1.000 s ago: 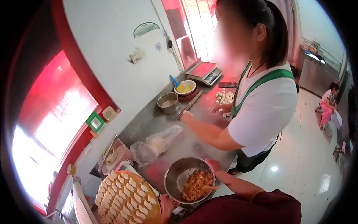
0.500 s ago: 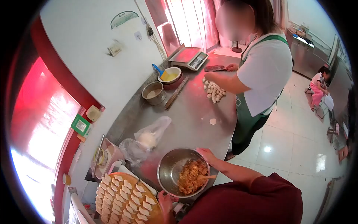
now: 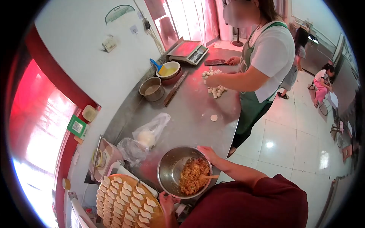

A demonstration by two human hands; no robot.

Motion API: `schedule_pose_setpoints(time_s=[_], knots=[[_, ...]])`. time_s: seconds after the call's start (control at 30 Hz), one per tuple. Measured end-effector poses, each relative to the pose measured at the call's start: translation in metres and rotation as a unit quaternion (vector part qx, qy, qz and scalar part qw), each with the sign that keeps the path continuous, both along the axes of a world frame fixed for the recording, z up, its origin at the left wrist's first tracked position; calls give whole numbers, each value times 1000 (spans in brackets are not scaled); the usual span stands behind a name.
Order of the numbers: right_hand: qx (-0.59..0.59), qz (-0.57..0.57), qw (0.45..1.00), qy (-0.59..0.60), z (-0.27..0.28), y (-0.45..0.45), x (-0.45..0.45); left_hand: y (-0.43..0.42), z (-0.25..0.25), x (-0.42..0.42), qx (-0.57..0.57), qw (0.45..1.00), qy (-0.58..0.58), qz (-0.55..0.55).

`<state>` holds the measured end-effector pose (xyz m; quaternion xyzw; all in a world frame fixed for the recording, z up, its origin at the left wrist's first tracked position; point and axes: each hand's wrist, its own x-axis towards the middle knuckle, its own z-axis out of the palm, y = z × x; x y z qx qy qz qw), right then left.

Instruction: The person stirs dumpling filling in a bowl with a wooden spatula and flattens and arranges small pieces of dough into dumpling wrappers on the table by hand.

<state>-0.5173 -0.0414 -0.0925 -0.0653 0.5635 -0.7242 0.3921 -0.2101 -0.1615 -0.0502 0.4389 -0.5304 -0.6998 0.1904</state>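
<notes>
A steel mixing bowl (image 3: 164,171) stands at the near end of the metal worktable, with an orange-brown minced filling (image 3: 193,178) in it. A wooden spoon (image 3: 208,176) leans in the filling, its handle over the rim. My right hand (image 3: 208,154) grips the bowl's right rim. My left hand (image 3: 167,202) holds the bowl low at its near-left edge; some fingers are hidden. Beside that hand, a round wooden board (image 3: 155,219) bears rows of folded dumplings (image 3: 123,197).
Dough in a plastic bag (image 3: 146,137) lies beyond the bowl. A co-worker (image 3: 266,57) in a green apron holds a cleaver (image 3: 215,62) near cut dough pieces (image 3: 217,91). A rolling pin (image 3: 175,89), metal pot (image 3: 152,89) and scale (image 3: 189,53) stand along the wall. Two people are behind.
The view has shifted slightly, while both my hands stay on the bowl. The co-worker's arm has moved across the dough pieces. Another person has come into sight behind the co-worker.
</notes>
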Motion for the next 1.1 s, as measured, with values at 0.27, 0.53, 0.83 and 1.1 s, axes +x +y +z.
schedule_pose_setpoints(time_s=[0.27, 0.53, 0.83, 1.1], knots=[[34, 14, 999, 21, -5, -1, -3, 2, 9, -3, -16, 999, -39, -11], [-18, 19, 999, -19, 0, 1, 0, 6, 18, -5, 0, 999, -33, 7], [-18, 19, 1000, -9, 9, 2, 1, 5, 17, -4, 4, 1000, -23, 9], [-32, 12, 999, -15, 0, 0, -1, 5, 20, -6, -13, 999, -48, -2]])
